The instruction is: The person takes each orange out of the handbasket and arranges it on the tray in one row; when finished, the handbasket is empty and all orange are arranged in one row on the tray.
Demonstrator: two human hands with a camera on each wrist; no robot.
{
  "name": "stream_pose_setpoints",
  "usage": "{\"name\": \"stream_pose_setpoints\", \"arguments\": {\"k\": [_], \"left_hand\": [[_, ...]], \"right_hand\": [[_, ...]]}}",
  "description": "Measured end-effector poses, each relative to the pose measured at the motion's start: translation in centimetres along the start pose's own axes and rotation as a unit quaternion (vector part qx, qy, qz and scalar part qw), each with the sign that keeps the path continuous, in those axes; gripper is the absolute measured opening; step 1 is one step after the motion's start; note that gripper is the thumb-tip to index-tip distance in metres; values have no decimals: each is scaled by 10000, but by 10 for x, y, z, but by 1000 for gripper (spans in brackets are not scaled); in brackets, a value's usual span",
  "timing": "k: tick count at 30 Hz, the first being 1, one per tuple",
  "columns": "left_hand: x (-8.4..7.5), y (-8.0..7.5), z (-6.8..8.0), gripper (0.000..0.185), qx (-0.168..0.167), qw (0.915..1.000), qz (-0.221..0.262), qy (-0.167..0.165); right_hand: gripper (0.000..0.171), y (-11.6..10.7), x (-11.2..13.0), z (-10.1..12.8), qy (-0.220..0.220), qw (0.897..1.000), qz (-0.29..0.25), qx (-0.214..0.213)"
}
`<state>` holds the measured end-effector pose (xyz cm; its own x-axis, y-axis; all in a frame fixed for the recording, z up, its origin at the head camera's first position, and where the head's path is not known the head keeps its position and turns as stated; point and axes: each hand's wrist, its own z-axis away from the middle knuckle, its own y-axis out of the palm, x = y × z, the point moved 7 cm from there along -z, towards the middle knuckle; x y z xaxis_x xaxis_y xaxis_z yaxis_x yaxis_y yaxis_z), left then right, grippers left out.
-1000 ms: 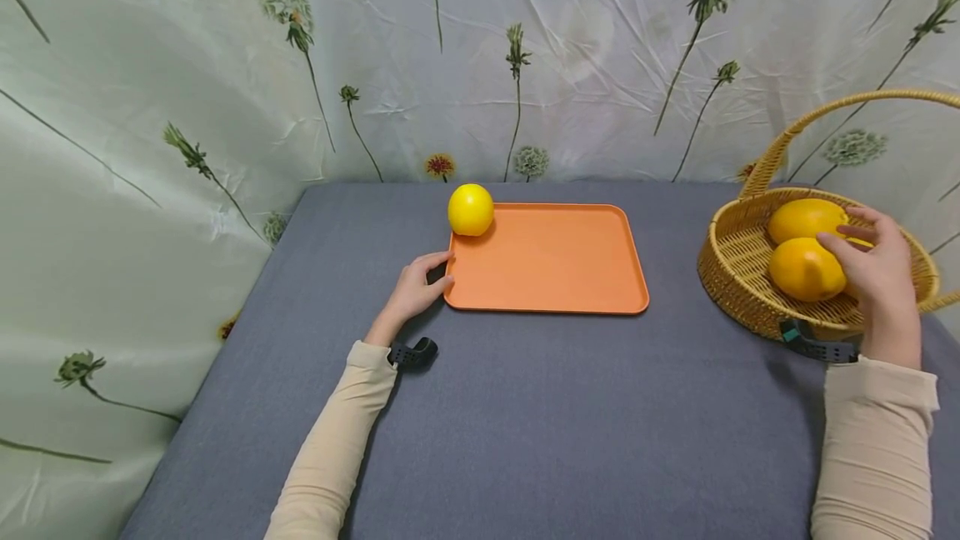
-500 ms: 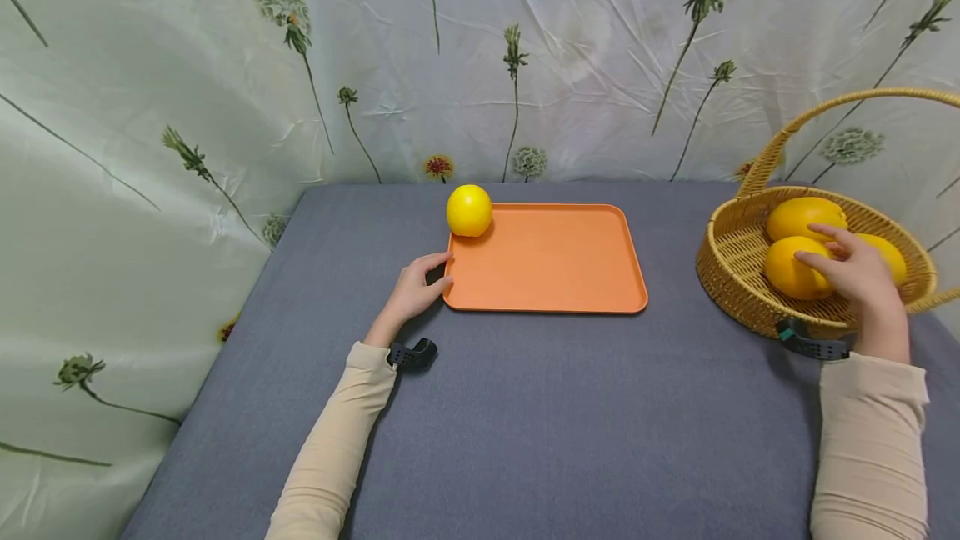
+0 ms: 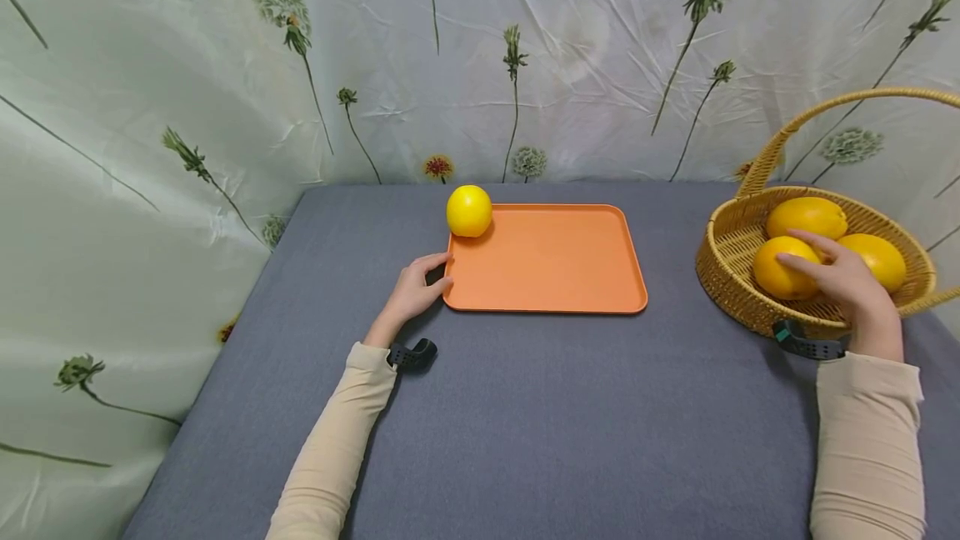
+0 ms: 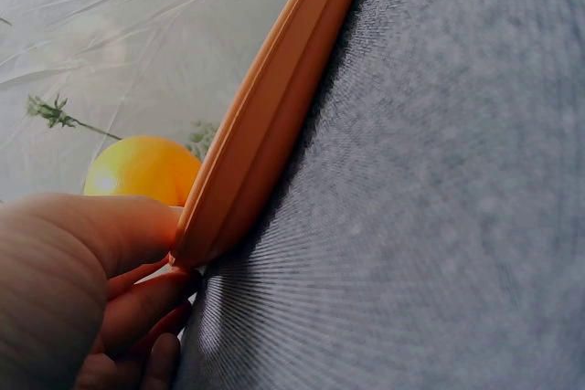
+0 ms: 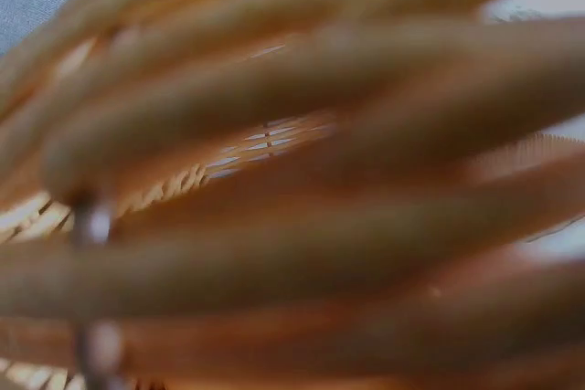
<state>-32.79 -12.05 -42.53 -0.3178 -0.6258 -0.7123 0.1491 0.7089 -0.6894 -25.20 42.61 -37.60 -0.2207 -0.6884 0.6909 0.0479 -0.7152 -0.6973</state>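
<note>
My left hand (image 3: 408, 290) is at the left edge of the orange tray (image 3: 555, 265), thumb and index finger touching the rim. In the left wrist view, the thumb (image 4: 137, 226) meets the tray corner, with curled fingers below it. A round yellow orange (image 3: 469, 211) sits on the tray's back left corner. At the right, my right hand (image 3: 851, 282) reaches into the wicker basket (image 3: 723, 273). Its thumb and fingers lie around the front orange (image 3: 780, 269). Two more oranges lie beside it, one behind (image 3: 806, 217) and one to the right (image 3: 877, 261). The right wrist view is mostly blurred wicker.
The basket's arched handle (image 3: 825, 111) rises over its right side. A grey-blue cloth (image 3: 585, 423) covers the table. Behind and to the left hangs a pale curtain (image 3: 420, 90) printed with dandelions. Black straps with cameras sit on both wrists.
My right hand has moved left and closed in around the front orange, which has shifted slightly left, uncovering the right-hand orange. The left hand and tray have stayed put.
</note>
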Motion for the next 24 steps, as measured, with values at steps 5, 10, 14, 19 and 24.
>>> {"name": "stream_pose_setpoints", "arguments": {"k": [5,10,14,19,24], "left_hand": [[0,-1,0,48,-37,10000,3,87],[0,0,0,48,-74,9998,-2,159],[1,1,0,47,-82,9999,13,149],[2,1,-1,47,-77,9999,60,119],[3,0,-1,47,-74,9999,59,96]], "right_hand": [[70,1,2,0,73,9999,-77,-59],[71,2,4,1,75,9999,-37,-63],[70,2,5,2,88,9999,-41,-101],[69,2,7,3,131,9996,-185,-140],[64,0,13,2,15,9988,-391,-282]]}}
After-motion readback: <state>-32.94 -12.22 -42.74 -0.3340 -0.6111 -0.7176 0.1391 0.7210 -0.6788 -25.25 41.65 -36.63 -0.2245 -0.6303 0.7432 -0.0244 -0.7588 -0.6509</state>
